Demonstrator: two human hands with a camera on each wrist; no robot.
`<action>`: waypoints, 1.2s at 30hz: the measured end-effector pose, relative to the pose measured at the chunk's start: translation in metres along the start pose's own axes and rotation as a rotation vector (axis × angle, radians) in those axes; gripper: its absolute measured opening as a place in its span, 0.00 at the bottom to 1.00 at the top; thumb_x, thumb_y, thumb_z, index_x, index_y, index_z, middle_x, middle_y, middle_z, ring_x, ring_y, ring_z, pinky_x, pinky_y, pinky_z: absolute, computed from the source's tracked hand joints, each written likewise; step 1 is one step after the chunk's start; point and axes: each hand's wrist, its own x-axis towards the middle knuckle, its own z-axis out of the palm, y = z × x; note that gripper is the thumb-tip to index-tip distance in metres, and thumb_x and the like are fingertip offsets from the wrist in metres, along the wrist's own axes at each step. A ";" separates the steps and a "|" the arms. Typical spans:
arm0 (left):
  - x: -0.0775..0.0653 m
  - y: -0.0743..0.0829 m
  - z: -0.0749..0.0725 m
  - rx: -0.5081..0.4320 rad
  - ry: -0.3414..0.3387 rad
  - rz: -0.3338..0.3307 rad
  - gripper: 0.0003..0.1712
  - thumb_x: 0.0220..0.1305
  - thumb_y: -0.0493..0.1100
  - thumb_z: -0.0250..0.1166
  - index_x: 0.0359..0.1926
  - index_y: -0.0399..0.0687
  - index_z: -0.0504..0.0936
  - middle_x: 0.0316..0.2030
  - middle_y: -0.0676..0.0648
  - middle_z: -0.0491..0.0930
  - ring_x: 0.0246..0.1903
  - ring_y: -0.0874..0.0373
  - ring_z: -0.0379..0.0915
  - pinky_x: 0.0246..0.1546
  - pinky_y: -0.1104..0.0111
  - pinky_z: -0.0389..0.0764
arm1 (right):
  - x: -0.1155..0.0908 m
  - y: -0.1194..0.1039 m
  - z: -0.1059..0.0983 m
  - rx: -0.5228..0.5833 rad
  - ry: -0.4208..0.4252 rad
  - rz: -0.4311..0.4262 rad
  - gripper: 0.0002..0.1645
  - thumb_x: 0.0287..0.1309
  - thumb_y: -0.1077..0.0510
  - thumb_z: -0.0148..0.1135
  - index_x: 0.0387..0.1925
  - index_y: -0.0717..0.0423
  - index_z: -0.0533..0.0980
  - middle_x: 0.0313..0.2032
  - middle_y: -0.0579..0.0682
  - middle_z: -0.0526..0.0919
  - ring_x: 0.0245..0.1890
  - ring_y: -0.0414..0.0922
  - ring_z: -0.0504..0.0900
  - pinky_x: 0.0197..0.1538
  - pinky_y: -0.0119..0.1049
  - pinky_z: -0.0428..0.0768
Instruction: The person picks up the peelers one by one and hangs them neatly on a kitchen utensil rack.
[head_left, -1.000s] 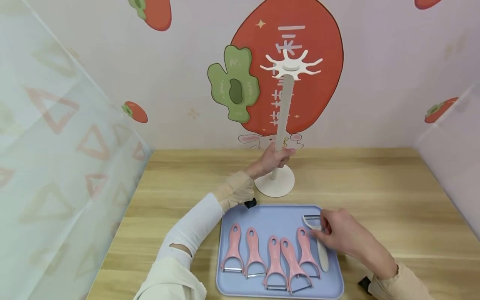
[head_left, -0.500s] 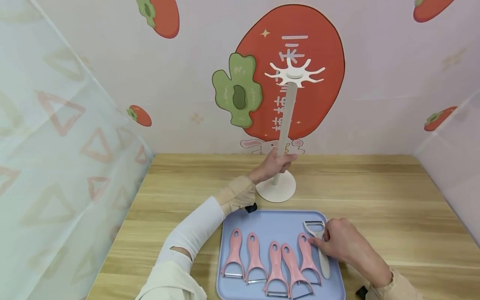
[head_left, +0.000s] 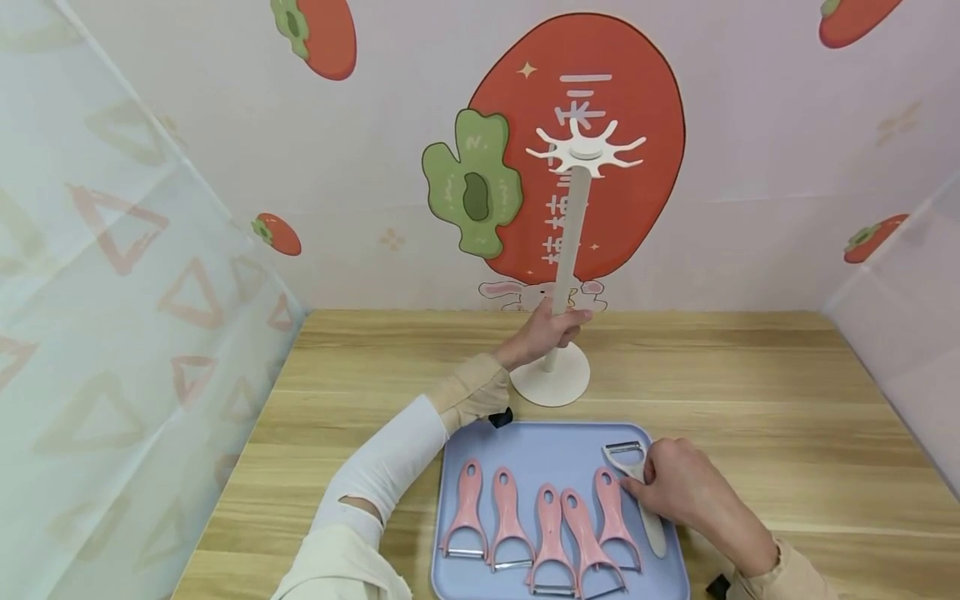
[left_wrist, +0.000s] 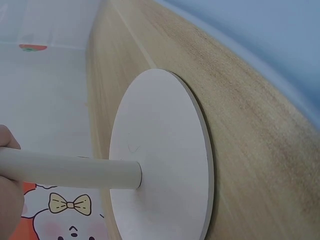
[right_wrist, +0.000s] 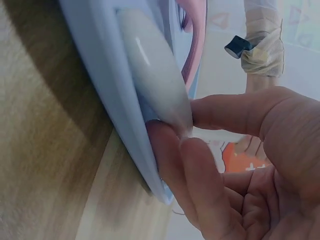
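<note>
Near the back edge of the wood-grained counter [head_left: 750, 383], our left hand [head_left: 551, 332] grips one white round-based stand [head_left: 573, 225]. Our right hand [head_left: 686, 483] pinches one white Y-shaped peeler [head_left: 655, 532] along the right edge inside one blue rectangular tray [head_left: 540, 442], where we count five pink Y-shaped peelers [head_left: 550, 515].

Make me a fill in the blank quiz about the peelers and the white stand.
The ____ hand grips the white stand.
The other hand pinches a ____ peeler.
Exactly ____ pink peelers lie on the blue tray.
Their blades point ____ from the wall.

Missing words: left; white; five; away.
</note>
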 end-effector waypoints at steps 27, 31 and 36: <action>-0.003 0.003 0.002 -0.009 0.008 -0.011 0.14 0.75 0.40 0.56 0.30 0.40 0.66 0.10 0.54 0.55 0.12 0.59 0.48 0.18 0.68 0.51 | 0.001 0.004 -0.026 0.144 -0.010 -0.195 0.09 0.56 0.60 0.72 0.30 0.54 0.76 0.23 0.42 0.74 0.23 0.36 0.71 0.27 0.30 0.73; -0.002 0.002 0.001 0.008 0.006 0.009 0.19 0.75 0.39 0.56 0.25 0.40 0.64 0.09 0.54 0.54 0.12 0.59 0.46 0.18 0.69 0.50 | 0.004 0.005 -0.031 0.195 -0.012 -0.236 0.07 0.58 0.60 0.71 0.34 0.55 0.79 0.26 0.42 0.77 0.26 0.36 0.75 0.30 0.31 0.77; -0.001 0.001 0.001 -0.011 0.002 0.024 0.20 0.74 0.38 0.56 0.23 0.40 0.63 0.09 0.55 0.54 0.11 0.60 0.47 0.17 0.69 0.50 | 0.007 0.006 -0.039 0.272 0.026 -0.280 0.07 0.57 0.62 0.72 0.36 0.55 0.81 0.28 0.42 0.81 0.29 0.36 0.79 0.32 0.33 0.82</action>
